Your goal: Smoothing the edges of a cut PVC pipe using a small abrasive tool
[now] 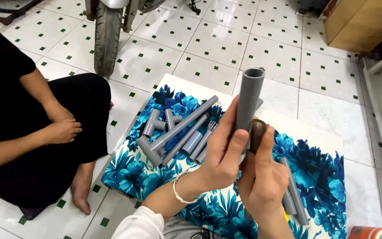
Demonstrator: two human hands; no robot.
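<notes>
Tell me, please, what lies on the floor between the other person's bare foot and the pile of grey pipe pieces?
In the head view, only white floor tile and the blue flowered cloth lie between the bare foot and the pile of grey pipe pieces; the pile rests on that cloth.

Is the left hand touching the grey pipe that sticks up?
Touching. The head view shows the left hand wrapped around the lower part of the upright grey pipe, fingers pressed against it, no gap.
</notes>
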